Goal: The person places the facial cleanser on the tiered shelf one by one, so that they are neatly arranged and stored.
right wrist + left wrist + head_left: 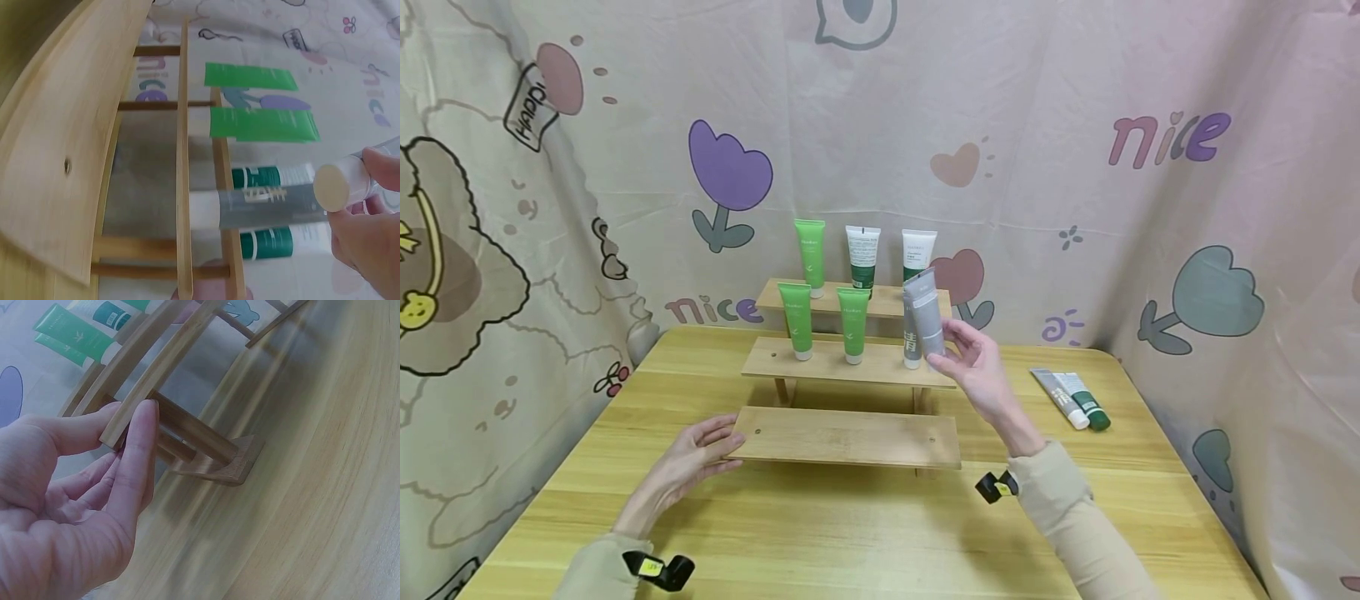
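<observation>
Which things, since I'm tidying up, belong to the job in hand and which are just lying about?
Job: wooden stand, held by the left hand; grey tube in the right hand; six tubes standing on the stand; probably two similar tubes lying at right.

Apparently incidental: printed curtain; black wrist devices.

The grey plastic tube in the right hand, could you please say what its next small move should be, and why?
Probably shift the held grey plastic tube slightly right: in the head view it overlaps the upright white-capped grey tube on the wooden middle tier, whose right end looks free.
</observation>
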Motion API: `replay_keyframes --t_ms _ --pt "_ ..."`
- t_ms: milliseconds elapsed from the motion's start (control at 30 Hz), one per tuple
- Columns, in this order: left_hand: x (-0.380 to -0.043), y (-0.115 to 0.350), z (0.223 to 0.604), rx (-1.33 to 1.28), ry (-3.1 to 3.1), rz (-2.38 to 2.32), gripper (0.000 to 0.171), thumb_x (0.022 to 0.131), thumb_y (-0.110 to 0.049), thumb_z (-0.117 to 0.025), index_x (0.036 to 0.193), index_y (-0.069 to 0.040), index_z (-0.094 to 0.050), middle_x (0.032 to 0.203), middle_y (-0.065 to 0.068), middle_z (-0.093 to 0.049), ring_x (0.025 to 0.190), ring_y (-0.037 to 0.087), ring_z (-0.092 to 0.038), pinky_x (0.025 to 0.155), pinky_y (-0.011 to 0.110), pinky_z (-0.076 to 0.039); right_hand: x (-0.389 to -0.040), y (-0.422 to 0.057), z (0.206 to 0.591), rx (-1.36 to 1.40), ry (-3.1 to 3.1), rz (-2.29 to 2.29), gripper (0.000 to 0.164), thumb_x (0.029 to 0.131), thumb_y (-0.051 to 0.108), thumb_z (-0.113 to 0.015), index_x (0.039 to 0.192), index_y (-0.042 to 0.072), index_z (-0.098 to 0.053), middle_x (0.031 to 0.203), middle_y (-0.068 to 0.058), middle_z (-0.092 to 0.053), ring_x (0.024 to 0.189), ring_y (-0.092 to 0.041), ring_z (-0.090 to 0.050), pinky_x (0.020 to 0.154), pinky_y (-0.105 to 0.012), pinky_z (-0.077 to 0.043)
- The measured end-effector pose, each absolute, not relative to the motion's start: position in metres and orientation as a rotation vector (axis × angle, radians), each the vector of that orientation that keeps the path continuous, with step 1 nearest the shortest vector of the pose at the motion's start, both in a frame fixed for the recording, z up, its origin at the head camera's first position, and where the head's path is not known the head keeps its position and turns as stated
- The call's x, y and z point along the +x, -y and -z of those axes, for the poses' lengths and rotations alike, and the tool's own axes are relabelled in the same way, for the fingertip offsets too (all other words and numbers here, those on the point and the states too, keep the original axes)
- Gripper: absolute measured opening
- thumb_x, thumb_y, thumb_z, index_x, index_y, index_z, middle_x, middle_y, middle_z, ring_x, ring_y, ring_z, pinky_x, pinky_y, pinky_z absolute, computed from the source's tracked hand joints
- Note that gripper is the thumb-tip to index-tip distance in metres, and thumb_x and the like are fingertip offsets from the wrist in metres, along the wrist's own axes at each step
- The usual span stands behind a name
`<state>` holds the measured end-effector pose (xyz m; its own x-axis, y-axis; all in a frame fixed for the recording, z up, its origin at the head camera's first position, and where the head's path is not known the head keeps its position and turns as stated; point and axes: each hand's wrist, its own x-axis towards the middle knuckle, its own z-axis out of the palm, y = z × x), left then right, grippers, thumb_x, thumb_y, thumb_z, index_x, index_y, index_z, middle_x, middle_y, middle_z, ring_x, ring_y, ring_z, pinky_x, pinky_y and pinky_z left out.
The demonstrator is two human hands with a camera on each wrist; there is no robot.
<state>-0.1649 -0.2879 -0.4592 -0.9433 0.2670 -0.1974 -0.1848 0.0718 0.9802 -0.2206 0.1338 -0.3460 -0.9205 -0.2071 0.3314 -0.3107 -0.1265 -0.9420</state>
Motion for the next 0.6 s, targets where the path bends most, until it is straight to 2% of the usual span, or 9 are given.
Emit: replay_keyframes --t_ms 133,267,600 --pt "-0.165 0.288 0.459 0.088 -2.031 -1.935 0.076 0.105 -0.013 -0.054 0.156 0.013 -0.004 0.159 0.041 -0.005 0.110 -0.002 -0.054 0.096 0.027 -0.061 -0.220 -0.123 0.347 0.637 2.036 -2.224 0.055 0.083 -0.021 -0.062 0.135 -0.018 -0.045 0.111 0.007 -0.060 0.108 -0.004 -0.057 0.102 -0.013 -0.052" --pt "-0.165 0.289 0.460 0.091 -2.027 -1.938 0.077 0.104 -0.013 -0.054 0.156 0.013 -0.003 0.159 0.041 -0.004 0.110 -0.002 -0.054 0.096 0.027 -0.061 -0.219 -0.111 0.348 0.668 2.047 -2.228 0.056 0.080 -0.020 -0.065 0.133 -0.017 -0.048 0.110 0.006 -0.061 0.107 -0.005 -0.057 0.102 -0.017 -0.054" --pt "-0.165 0.288 0.460 0.084 -2.023 -1.952 0.077 0.105 -0.014 -0.054 0.156 0.013 -0.004 0.157 0.038 -0.011 0.107 -0.003 -0.056 0.096 0.028 -0.062 -0.221 -0.083 0.357 0.675 2.137 -2.233 0.057 0.075 -0.016 -0.072 0.130 -0.013 -0.056 0.110 -0.005 -0.067 0.103 -0.009 -0.064 0.103 -0.034 -0.059"
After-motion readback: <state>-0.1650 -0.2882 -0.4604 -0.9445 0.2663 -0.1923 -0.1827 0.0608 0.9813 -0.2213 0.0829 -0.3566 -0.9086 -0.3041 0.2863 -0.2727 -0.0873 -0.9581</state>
